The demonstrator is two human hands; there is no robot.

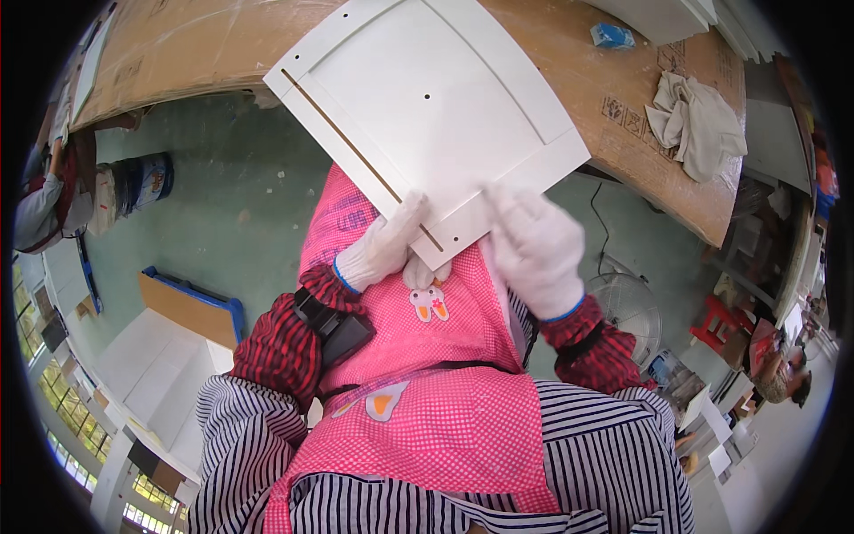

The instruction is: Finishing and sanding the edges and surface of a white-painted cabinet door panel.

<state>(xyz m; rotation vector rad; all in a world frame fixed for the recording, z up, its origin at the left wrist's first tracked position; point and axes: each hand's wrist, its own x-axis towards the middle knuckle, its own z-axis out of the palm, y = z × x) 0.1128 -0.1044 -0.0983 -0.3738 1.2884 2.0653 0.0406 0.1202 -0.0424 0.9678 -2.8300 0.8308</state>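
Observation:
A white frame-and-panel board (445, 116), like a cabinet door, lies tilted before me, its far part over the table. It has a recessed middle, small round holes and a long slot along its left edge. My left hand (389, 242), in a white knit glove, grips its near left edge, thumb on top and fingers below. By the near right edge, my right hand (538, 245), also gloved, is curled with its fingertips at the board's surface. It is blurred, and anything within its fingers is hidden.
Brown cardboard (213, 44) covers the table. A blue box (612, 36) and a crumpled pale cloth (696, 125) lie on its right side. Below stand a floor fan (630, 307) with a cable and a red stool (719, 322). Another person (49, 200) is at the far left.

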